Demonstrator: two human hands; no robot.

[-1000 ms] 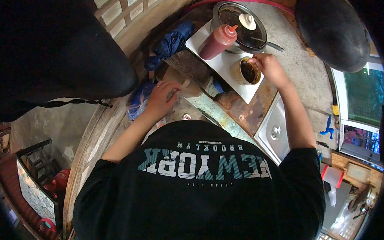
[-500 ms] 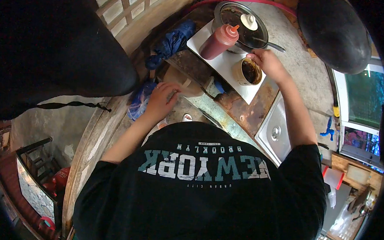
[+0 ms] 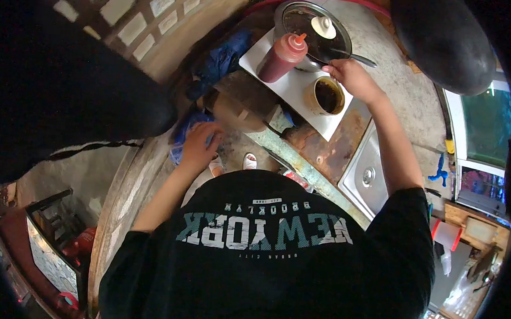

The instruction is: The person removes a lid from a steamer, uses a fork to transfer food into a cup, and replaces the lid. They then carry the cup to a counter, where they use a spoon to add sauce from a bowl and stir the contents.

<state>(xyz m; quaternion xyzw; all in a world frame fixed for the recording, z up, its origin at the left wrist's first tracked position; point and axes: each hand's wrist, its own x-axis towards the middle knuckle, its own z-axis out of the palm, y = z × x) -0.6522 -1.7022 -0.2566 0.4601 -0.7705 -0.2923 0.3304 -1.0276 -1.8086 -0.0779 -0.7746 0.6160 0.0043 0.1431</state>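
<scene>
A paper cup with dark brown liquid stands on a white board. Just above its rim is my right hand, closed with thumb and fingertips together; what they hold, if anything, is too small to tell. A squeeze bottle of red sauce stands on the same board, left of the cup. Behind it, a metal pan has a glass lid with a white knob. A metal spoon handle sticks out to the right. My left hand hangs open, fingers loosely apart, near a blue plastic bag.
A steel sink is set to the right of the rusty counter. A dark round object fills the upper right. Another blue bag lies left of the board. A blue tap is at the far right.
My right hand has moved slightly up and left, off the cup's rim. My left hand has dropped down and left. The whole view has shifted a little.
</scene>
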